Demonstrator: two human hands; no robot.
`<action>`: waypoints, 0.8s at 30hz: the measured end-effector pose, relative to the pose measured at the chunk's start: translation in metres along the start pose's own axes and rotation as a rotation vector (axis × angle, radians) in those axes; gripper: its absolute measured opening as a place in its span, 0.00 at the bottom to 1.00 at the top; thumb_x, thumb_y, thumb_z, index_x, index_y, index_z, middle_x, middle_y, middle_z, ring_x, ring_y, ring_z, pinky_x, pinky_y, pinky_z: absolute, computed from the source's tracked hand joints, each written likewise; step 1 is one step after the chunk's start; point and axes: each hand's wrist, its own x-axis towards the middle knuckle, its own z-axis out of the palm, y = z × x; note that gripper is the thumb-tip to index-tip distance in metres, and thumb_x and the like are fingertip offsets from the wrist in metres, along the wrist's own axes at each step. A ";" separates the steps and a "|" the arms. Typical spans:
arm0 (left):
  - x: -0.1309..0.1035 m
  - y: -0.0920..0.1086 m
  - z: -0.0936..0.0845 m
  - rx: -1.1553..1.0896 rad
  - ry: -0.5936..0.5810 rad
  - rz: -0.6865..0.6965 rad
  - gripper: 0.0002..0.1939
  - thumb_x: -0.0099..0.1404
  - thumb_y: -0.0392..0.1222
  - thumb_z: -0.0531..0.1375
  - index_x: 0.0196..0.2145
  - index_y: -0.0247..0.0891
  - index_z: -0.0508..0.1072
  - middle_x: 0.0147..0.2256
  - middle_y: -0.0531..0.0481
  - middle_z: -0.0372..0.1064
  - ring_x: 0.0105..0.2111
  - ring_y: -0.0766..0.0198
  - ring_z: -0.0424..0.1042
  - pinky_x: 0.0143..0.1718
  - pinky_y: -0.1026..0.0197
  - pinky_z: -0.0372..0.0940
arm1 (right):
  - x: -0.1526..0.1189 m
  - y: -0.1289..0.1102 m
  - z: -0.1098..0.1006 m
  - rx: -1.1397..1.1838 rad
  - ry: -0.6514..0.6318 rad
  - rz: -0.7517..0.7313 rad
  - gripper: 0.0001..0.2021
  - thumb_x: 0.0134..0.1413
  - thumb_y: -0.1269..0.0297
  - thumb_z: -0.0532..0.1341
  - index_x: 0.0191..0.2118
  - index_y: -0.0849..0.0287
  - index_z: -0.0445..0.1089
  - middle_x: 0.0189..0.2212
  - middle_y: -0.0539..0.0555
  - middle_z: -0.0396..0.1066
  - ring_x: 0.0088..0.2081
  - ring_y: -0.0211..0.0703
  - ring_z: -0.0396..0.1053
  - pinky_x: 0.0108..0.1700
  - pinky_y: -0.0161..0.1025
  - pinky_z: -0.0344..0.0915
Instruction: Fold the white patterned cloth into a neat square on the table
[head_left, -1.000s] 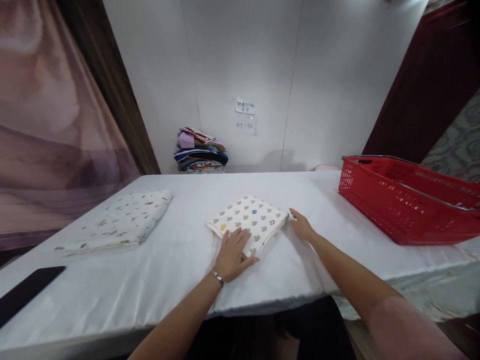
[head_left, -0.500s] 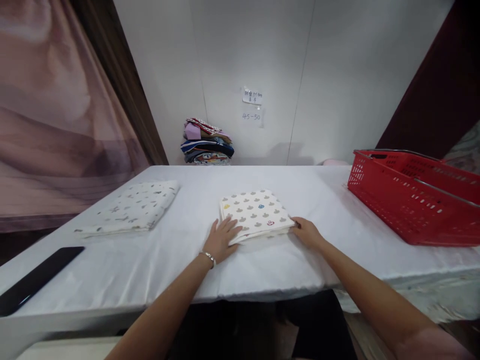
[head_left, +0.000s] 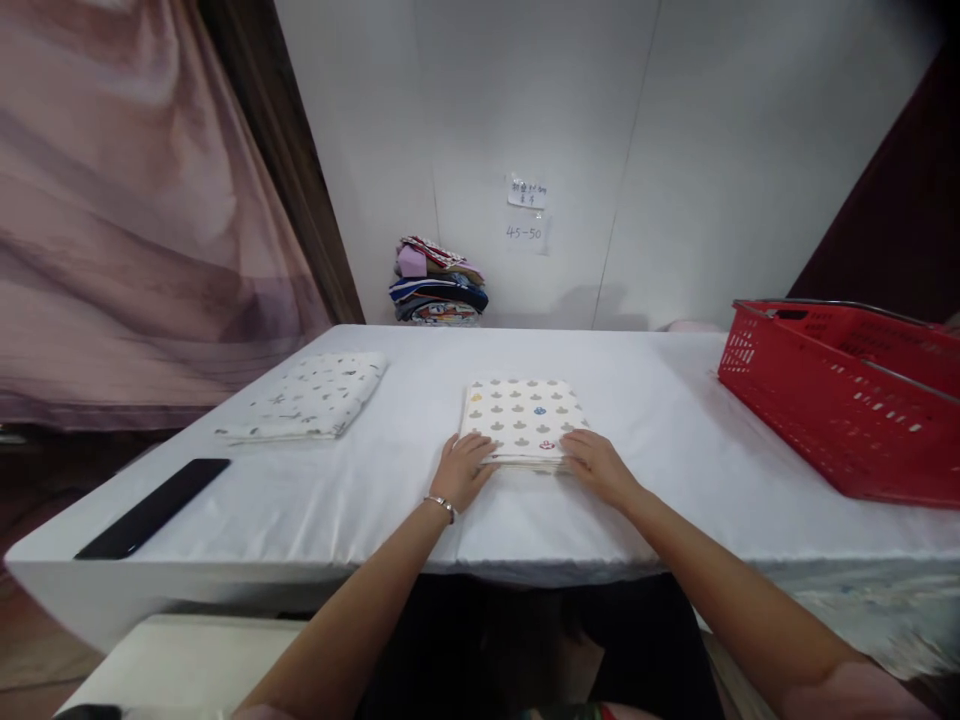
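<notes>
Three items lay left of my hands. A flat black slab (head_left: 154,508) sat near the front left corner of the tabletop (head_left: 660,400), its near end at the front edge. Behind it, toward the left edge, lay a folded white cloth with scattered dark prints (head_left: 311,395). At the far edge, left of the middle, stood a pile of folded fabrics (head_left: 439,285); its base was not clear to me.

My left hand (head_left: 463,472), bracelet (head_left: 442,507) at the wrist, had its fingers over the near left corner of the folded cloth with grey motifs (head_left: 517,412). That cloth lay flat near the middle of the tabletop, squared to the front edge but apart from it; single yellow, blue and red motifs noted. Two paper notes (head_left: 526,212) were fixed to the wall beyond, the lower reading 45-50. My right hand (head_left: 598,465) had its fingers on the cloth's near right corner, thumb hidden. I could not tell whether either grip was pinched or merely resting. A red basket (head_left: 840,420) stood toward the right edge.
</notes>
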 end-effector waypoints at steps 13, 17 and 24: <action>0.014 0.015 -0.004 0.068 0.045 0.067 0.13 0.66 0.40 0.49 0.39 0.43 0.73 0.36 0.50 0.70 0.40 0.62 0.65 0.46 0.54 0.57 | 0.011 -0.002 0.015 0.104 -0.053 0.059 0.16 0.60 0.60 0.48 0.45 0.51 0.70 0.41 0.53 0.72 0.44 0.47 0.65 0.47 0.47 0.61; 0.009 0.017 -0.004 0.116 0.007 0.147 0.13 0.66 0.39 0.49 0.39 0.42 0.73 0.37 0.50 0.70 0.40 0.61 0.64 0.44 0.55 0.58 | 0.001 -0.001 0.016 0.050 -0.063 0.004 0.15 0.60 0.61 0.48 0.46 0.52 0.70 0.43 0.54 0.71 0.45 0.47 0.65 0.46 0.46 0.61; 0.003 0.008 -0.007 0.142 -0.046 0.159 0.14 0.65 0.39 0.51 0.47 0.41 0.69 0.41 0.48 0.68 0.42 0.60 0.63 0.43 0.56 0.60 | -0.011 0.011 0.015 -0.019 -0.081 -0.041 0.16 0.59 0.61 0.50 0.51 0.52 0.65 0.49 0.54 0.67 0.50 0.47 0.62 0.51 0.47 0.58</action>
